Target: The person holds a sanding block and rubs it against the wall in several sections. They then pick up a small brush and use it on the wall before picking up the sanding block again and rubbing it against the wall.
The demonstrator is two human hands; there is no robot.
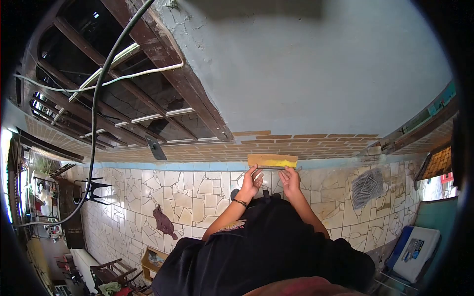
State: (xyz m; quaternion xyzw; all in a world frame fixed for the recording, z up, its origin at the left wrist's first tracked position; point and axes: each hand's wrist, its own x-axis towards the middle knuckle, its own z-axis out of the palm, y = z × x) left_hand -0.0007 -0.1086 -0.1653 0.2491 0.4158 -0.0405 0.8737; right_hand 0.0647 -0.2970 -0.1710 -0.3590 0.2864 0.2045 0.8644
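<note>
Both hands [253, 183] pinch the tan strip [266, 160], grip closed, long axis running sideways

Below our L hand [253, 182] and R hand [290, 181] we've got a tiled floor [192, 200], irreg. cream pcs w/ darker joints, shiny in spots well to the L. Left of the hands & nearer our body, we see a crumpled maroon cloth [165, 223] on it; beyond that, closer to us again, a wooden box [147, 264], contents unclear. Far L, approx. level w/ the hands, there's a blk stool [101, 185]. Well R of them, we've a grey patterned mat [367, 188], lying a bit rumpled.
</note>
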